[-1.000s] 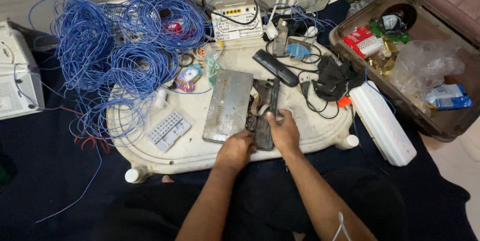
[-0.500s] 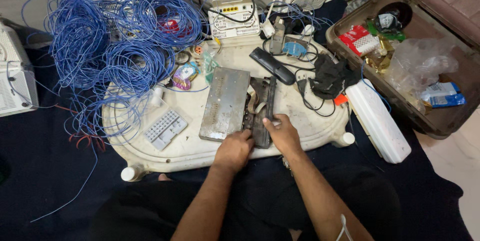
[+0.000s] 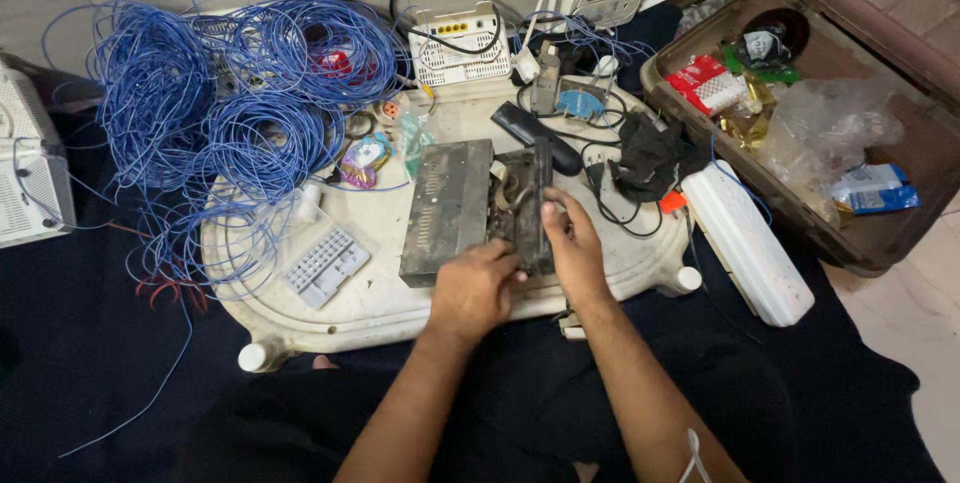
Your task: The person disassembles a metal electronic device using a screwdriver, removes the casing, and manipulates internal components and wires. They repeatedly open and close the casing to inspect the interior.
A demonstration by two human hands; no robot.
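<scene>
Dark opened device point(image 3: 520, 205) on the white tray point(image 3: 330, 313), beside its grey metal cover point(image 3: 447, 211); left hand point(image 3: 472, 291) pressed on its near edge, right hand point(image 3: 572, 248) pinching its right side; probably rigid, fairly light, innards fragile; best gripped by the outer frame.

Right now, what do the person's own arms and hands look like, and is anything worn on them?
Both forearms are bare, with no sleeves, gloves, rings or watch visible. The left hand and right hand are uncovered. A thin white cord hangs beside the right forearm.
</scene>
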